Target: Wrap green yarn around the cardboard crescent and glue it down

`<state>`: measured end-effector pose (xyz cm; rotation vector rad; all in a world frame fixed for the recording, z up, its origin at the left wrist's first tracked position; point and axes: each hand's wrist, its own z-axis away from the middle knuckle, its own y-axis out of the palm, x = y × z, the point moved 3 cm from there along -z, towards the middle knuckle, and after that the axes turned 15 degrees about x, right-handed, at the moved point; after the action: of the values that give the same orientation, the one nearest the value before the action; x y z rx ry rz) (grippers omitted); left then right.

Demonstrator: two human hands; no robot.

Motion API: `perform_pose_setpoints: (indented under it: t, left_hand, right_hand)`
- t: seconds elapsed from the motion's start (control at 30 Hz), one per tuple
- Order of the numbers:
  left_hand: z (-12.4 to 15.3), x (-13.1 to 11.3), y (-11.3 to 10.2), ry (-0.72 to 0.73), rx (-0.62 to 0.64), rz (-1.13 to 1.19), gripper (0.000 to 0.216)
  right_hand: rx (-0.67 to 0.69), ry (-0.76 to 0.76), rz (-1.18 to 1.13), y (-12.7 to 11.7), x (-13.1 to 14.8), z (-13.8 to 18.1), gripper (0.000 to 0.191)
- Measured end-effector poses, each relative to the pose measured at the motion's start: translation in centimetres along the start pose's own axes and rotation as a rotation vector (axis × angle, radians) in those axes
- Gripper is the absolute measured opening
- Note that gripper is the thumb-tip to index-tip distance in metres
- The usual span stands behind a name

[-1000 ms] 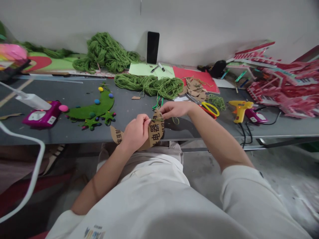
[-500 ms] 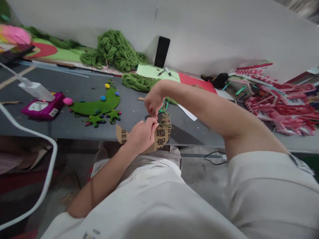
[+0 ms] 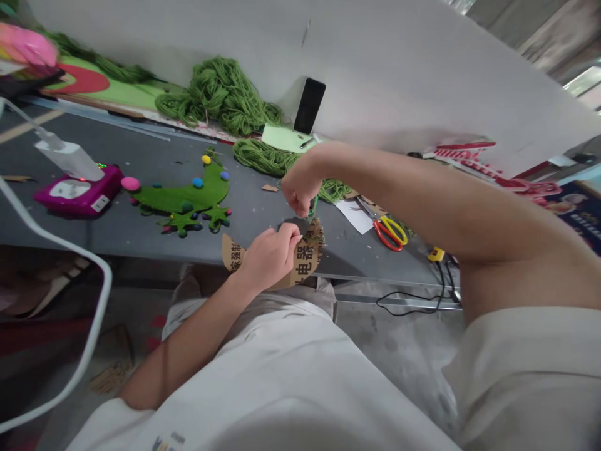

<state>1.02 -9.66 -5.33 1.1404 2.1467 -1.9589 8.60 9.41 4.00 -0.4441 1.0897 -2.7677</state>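
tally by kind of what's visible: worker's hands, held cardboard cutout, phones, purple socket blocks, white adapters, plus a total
Left hand and right hand: 2
Cardboard cutout, partly hidden: 1
Phone: 1
Purple socket block: 1
White adapter: 1
Total: 6

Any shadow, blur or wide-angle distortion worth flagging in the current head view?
Head view: faint shadow on the wall beside the phone, darker shade low on the shirt; head view: the pink item looks smeared, the cardboard print fairly clear; head view: the right arm seems stretched toward the edge.
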Motion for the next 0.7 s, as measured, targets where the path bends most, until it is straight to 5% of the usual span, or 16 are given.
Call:
perform_pose_setpoints:
  t: [0.13,0.23,0.37,0.47,0.63,0.7]
  left_hand:
    - [0.0,0.0,0.0,0.002,-0.016,-0.008,0.024]
    - [0.0,-0.1,-0.1,0.007,-0.018,-0.028,0.024]
    - [-0.1,-0.2,-0.1,0.011,-0.029,-0.042,0.024]
    - [-0.1,-0.1,-0.1,0.001,-0.043,-0.038,0.022]
    - [-0.1,-0.1,0.0,-0.005,-0.045,-0.063,0.022]
    - [-0.1,-0.1,0.0,0.0,-0.054,-0.065,0.022]
  right_hand:
    - [-0.443,-0.182,-0.185,-0.1,-2.5,-3.2,0.069]
    - [-0.524,-0.121,-0.223,-0.6,-5.2,-3.5,0.071]
    - [-0.308,-0.008,-0.156,-1.1,-7.8,-0.4,0.073]
    - [0.013,-0.003,-0.094,0.5,-8.4,3.4,0.069]
    - [0.418,-0.111,0.154,5.4,-9.0,8.5,0.01]
    - [0.481,-0.199,0.21,7.1,-9.5,9.9,0.008]
